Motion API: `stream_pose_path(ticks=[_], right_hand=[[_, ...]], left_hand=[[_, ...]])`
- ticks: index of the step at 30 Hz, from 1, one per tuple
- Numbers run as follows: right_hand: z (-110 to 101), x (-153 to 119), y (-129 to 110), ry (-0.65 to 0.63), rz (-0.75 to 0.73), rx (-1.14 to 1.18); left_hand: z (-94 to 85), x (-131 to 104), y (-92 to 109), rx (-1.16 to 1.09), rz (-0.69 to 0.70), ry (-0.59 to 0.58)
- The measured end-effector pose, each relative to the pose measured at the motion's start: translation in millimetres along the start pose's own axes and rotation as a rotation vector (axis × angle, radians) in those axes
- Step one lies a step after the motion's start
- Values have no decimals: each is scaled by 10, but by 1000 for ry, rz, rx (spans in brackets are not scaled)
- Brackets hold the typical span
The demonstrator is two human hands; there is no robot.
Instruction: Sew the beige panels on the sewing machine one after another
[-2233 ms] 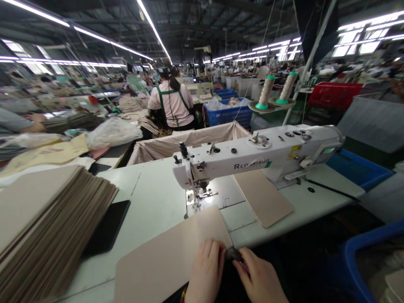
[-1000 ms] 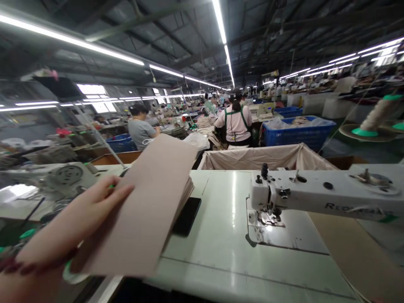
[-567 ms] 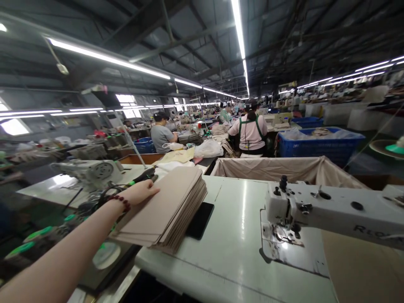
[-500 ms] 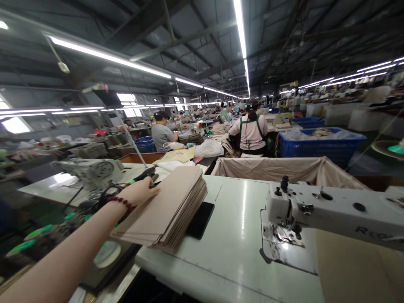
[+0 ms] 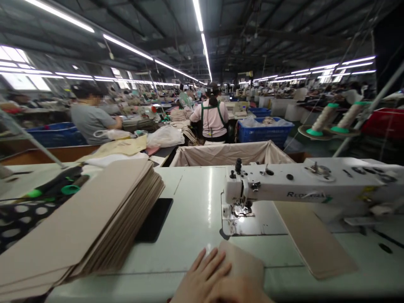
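Note:
My left hand (image 5: 203,275) lies at the front edge of the sewing table, fingers stretched out over the left part of a beige fabric panel (image 5: 248,261). My right hand (image 5: 241,291) shows only in part beside it at the bottom of the view, its fingers hidden. The panel lies on the tabletop in front of the sewing machine (image 5: 240,189), a short way below the needle plate. To the left stands a thick stack of beige panels (image 5: 104,210). Another beige panel (image 5: 318,244) rests under the machine's arm.
A black phone-like slab (image 5: 154,221) lies beside the stack. Behind the table is a cloth-lined bin (image 5: 227,153). Thread cones (image 5: 325,120) stand at the right. Two people, one in grey (image 5: 91,118) and one in pink (image 5: 212,115), work farther back near a blue crate (image 5: 265,134).
My left hand has left the stack and now rests on a panel at the table's front. My right hand has come into view. The view has turned to the right.

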State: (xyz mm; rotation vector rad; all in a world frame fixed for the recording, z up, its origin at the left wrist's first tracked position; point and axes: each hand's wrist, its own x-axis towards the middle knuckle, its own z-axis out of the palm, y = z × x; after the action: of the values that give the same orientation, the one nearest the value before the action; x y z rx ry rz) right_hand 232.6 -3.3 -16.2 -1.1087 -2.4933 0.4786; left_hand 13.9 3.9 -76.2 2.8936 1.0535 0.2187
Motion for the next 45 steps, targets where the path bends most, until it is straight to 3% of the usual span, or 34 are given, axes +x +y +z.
stream_pose_path(ticks=[2, 5, 9, 13, 16, 20, 30, 45], right_hand=[[-19, 218, 324, -20, 59, -3], [-42, 418, 771, -32, 217, -51], [-3, 361, 1030, -43, 301, -96], [114, 207, 1026, 28, 327, -166], [180, 179, 1030, 79, 323, -208], [196, 201, 1058, 56, 317, -238], [158, 216, 1042, 28, 316, -249], [164, 223, 1044, 38, 314, -230]], left_hand=[[77, -128, -96, 51, -99, 37], [37, -282, -227, 119, -273, 91], [-61, -192, -337, 75, -325, 70], [-137, 131, -426, -43, -270, -6], [-157, 325, -495, -107, -256, 10], [-137, 451, -523, -137, -254, 29], [-136, 532, -483, -121, -274, -13], [-216, 521, -467, -241, -281, 45]])
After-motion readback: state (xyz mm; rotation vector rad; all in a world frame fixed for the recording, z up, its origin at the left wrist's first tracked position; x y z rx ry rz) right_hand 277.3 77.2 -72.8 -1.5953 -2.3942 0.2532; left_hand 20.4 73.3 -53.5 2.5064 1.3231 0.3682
